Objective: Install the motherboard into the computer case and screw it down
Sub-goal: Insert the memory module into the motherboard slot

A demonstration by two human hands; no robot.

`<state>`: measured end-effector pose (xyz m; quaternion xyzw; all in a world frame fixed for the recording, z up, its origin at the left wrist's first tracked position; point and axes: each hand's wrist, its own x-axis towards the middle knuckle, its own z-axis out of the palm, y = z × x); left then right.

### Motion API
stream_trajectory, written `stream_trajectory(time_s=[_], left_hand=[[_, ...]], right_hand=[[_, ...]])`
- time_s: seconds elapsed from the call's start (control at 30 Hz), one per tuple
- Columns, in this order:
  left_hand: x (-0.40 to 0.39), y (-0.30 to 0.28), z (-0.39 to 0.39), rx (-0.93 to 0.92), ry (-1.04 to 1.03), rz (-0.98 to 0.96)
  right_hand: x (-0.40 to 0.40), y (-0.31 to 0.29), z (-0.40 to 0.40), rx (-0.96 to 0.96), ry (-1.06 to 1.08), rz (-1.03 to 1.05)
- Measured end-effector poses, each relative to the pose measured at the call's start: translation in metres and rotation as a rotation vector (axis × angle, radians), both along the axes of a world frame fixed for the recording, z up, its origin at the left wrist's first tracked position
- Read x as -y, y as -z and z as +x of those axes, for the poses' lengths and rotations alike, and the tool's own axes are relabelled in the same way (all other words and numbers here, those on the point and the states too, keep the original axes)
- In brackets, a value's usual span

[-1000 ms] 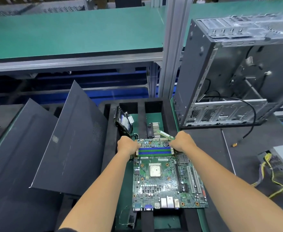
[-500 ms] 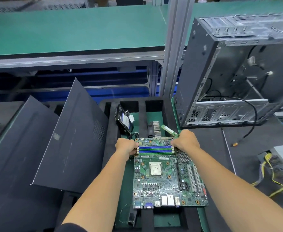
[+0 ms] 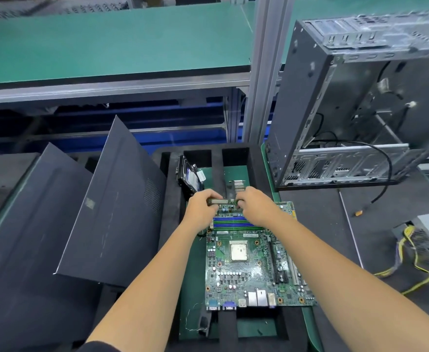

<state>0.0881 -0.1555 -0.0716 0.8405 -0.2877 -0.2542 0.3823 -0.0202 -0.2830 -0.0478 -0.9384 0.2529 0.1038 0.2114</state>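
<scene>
The left hand (image 3: pixel 203 209) and right hand (image 3: pixel 255 205) cover the far edge of the motherboard (image 3: pixel 254 270). The small card (image 3: pixel 224 201) between them is mostly hidden. The computer case (image 3: pixel 360 110) is blurred on top and cut off at the right edge.

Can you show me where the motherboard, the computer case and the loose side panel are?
motherboard (image 3: pixel 238 252): head view, on the square silver chip at its middle.
computer case (image 3: pixel 302 102): head view, on its dark outer wall facing left.
side panel (image 3: pixel 112 204): head view, on its flat dark face, left of the foam tray.
</scene>
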Motion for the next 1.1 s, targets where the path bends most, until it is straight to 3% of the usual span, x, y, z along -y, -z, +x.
stream_trajectory(time_s=[0.27, 0.57, 0.93, 1.1], left_hand=[[-0.01, 0.013, -0.003, 0.215, 0.11, 0.11], [-0.009, 0.014, -0.004, 0.271, 0.152, 0.14], [-0.011, 0.013, 0.0, 0.301, 0.259, 0.185], [-0.009, 0.016, 0.0, 0.479, 0.371, 0.255]], right_hand=[[0.003, 0.017, -0.014, 0.005, 0.031, 0.042], [0.005, 0.021, -0.018, 0.012, 0.066, 0.034], [0.006, 0.01, -0.012, -0.102, -0.093, -0.06], [0.004, 0.01, -0.01, -0.115, -0.094, -0.105]])
